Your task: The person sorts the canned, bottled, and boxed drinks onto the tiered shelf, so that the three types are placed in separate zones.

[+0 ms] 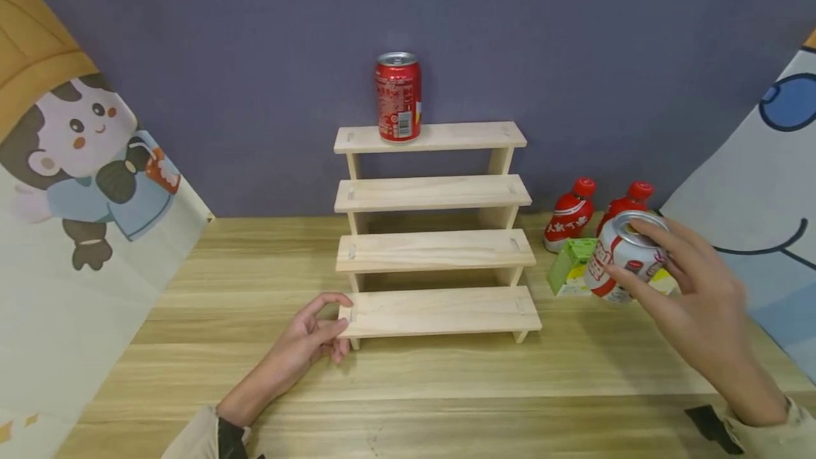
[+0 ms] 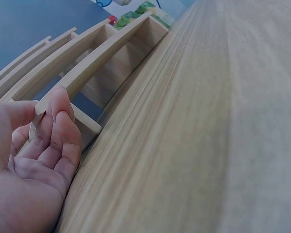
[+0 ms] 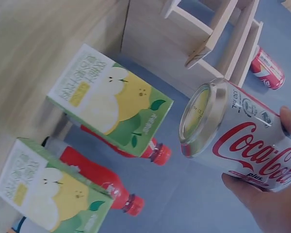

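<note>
Head: right hand [image 1: 695,299] pinches silver can [image 1: 621,261] between thumb and fingers, right of wooden stand [image 1: 440,312], in front of green cartons [image 1: 571,261] and red bottles [image 1: 569,217]. Left hand [image 1: 306,338] grips left end of bottom step. Red can [image 1: 398,101] upright on top step. Step in hand looks like carrying the silver can; next move probably calls for bringing it left over a step and lowering it level, stand braced.

Left wrist: thumb and fingers clamp the step's corner; stand feet look down.

Right wrist: silver can firmly grasped, looks airborne, apart from cartons and bottles.
</note>
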Action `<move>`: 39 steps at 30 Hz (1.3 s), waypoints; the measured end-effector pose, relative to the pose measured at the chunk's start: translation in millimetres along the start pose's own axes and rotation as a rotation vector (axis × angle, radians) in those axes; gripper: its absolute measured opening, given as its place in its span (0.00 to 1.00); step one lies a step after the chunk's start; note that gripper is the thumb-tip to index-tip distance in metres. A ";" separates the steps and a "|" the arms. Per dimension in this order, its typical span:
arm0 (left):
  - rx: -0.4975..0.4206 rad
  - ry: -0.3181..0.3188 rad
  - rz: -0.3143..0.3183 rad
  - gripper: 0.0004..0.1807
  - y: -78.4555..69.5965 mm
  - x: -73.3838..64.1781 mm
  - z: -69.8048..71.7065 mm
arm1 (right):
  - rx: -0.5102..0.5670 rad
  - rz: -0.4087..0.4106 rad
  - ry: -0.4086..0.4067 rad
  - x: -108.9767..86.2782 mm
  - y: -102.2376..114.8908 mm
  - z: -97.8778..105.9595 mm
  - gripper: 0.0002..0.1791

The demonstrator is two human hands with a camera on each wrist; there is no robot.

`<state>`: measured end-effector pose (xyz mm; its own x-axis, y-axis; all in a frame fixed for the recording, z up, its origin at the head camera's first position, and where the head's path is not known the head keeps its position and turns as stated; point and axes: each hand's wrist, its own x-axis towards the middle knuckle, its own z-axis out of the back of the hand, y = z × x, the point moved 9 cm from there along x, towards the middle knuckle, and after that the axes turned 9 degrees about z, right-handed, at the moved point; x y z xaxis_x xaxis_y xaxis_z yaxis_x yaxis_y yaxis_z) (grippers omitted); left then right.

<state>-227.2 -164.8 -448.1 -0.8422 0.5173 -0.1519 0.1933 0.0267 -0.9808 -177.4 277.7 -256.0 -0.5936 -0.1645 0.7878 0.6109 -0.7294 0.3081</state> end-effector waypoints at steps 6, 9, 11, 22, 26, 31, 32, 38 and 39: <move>0.009 -0.010 0.008 0.21 -1.1 -1.1 -1.1 | -0.011 0.027 0.008 11.3 4.9 -3.2 0.44; 0.014 -0.015 0.012 0.22 -1.4 -2.1 -1.5 | 0.005 0.029 0.017 16.9 7.2 -6.0 0.44; 0.017 -0.017 0.015 0.22 -1.4 -2.0 -1.6 | 0.010 0.045 0.005 20.7 9.0 -7.3 0.45; 0.010 -0.014 0.011 0.22 -0.3 -2.2 -1.4 | 0.066 0.098 -0.086 43.8 23.9 -10.8 0.44; 0.008 -0.017 0.015 0.22 0.3 -1.2 -1.4 | 0.056 0.106 -0.098 54.8 35.2 -11.6 0.44; 0.006 -0.021 0.029 0.23 1.4 -0.3 -1.7 | 0.054 0.117 -0.117 68.9 43.5 -13.0 0.42; 0.004 -0.020 0.029 0.23 1.5 -0.2 -1.7 | 0.058 0.118 -0.120 71.9 43.6 -13.8 0.42; 0.008 -0.014 0.017 0.22 0.7 -0.7 -0.9 | 0.118 0.124 -0.139 90.1 37.9 -22.8 0.41; 0.010 -0.013 0.016 0.22 0.6 -0.9 -0.6 | 0.130 0.123 -0.142 92.9 37.0 -24.7 0.41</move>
<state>-226.0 -164.8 -448.4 -0.8457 0.5060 -0.1694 0.2022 0.0099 -0.9793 -222.9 218.9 -184.5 -0.4363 -0.1451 0.8880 0.7420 -0.6162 0.2639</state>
